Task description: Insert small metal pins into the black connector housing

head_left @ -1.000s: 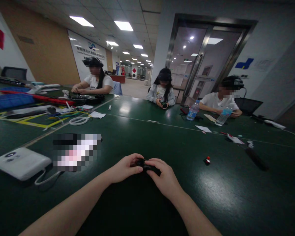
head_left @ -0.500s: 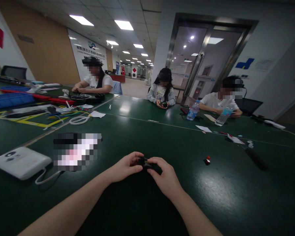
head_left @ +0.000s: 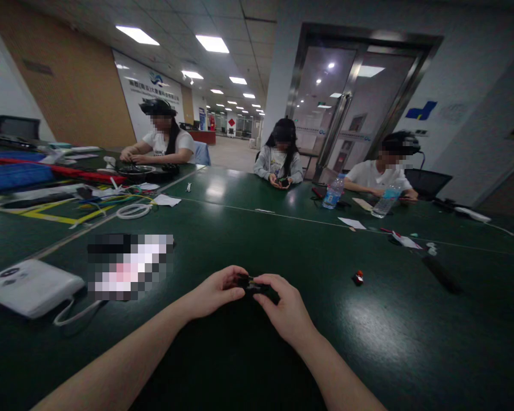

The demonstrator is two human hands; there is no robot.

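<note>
A small dark object (head_left: 252, 286), black and elongated, sits between my two hands just above the green table (head_left: 223, 234); its exact kind is too dark to make out. My left hand (head_left: 218, 292) pinches its left end between thumb and fingers. On the other end, my right hand (head_left: 285, 305) grips with thumb below and fingers over the top. Part of the object is covered by my fingers. To the right on the table lies a small red and silver piece (head_left: 358, 278), touched by neither hand.
At left are a white power bank (head_left: 34, 288) with a cable, a blurred-out phone-like item (head_left: 131, 268), coiled white cable (head_left: 133, 211) and a blue tray (head_left: 17, 177). Two water bottles (head_left: 334, 191) and paper scraps (head_left: 351, 223) lie across. Three people sit around the far side.
The whole view has shifted slightly, so things appear a little further left. Both hands keep hold of the dark object with almost the same grip.
</note>
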